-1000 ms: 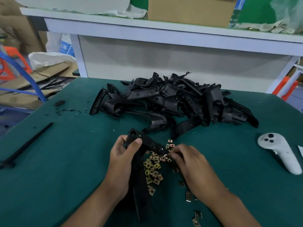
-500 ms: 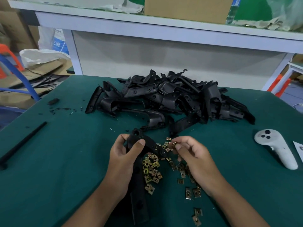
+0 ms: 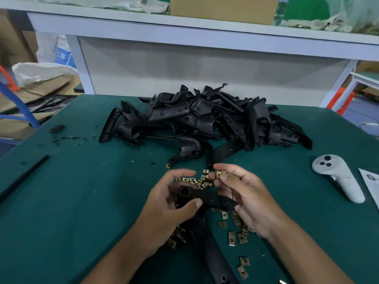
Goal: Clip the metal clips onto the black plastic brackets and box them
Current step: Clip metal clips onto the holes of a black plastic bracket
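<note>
Above the green counter [image 3: 82, 201] — my left hand [image 3: 170, 210] grips a black bracket [image 3: 207, 198] while my right hand [image 3: 244, 193] pinches one metal clip [image 3: 220, 173] — loose clips [image 3: 235, 228] scattered beneath.

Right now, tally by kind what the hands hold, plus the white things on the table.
Bracket, in left hand: 1
Clip, pinched in right hand: 1
Controller: 1
Paper: 1
Total: 4
</note>
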Motion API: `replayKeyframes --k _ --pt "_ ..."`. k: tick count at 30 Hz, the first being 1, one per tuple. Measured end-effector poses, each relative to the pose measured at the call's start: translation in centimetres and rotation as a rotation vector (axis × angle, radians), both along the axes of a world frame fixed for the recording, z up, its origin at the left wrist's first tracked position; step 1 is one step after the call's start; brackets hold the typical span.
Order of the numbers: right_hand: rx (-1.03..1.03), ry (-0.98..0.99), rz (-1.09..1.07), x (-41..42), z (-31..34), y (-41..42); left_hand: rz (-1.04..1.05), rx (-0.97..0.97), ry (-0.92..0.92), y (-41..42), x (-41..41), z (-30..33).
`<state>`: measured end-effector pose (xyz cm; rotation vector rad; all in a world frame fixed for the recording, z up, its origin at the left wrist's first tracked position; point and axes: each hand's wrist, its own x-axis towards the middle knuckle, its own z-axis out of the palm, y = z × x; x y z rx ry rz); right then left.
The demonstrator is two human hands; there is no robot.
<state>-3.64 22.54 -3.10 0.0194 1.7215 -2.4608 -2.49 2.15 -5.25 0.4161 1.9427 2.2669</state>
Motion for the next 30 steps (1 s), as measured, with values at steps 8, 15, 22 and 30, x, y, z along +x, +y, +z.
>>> replayKeyframes --k 8,15,22,30 --pt "-0.042 -0.061 0.052 0.28 0.08 -0.13 -0.014 -0.062 0.042 0.35 0.21 0.53" --pt "0.002 -0.057 0.161 0.59 0.43 0.05 -0.013 0.006 0.007 0.44 -0.16 0.41" --pt "0.090 -0.022 0.259 0.82 0.69 0.36 -0.083 0.063 -0.031 0.28 -0.03 0.59" --pt "0.268 0.155 0.197 0.71 0.16 0.39 -0.149 0.057 -0.076 0.39 0.22 0.74"
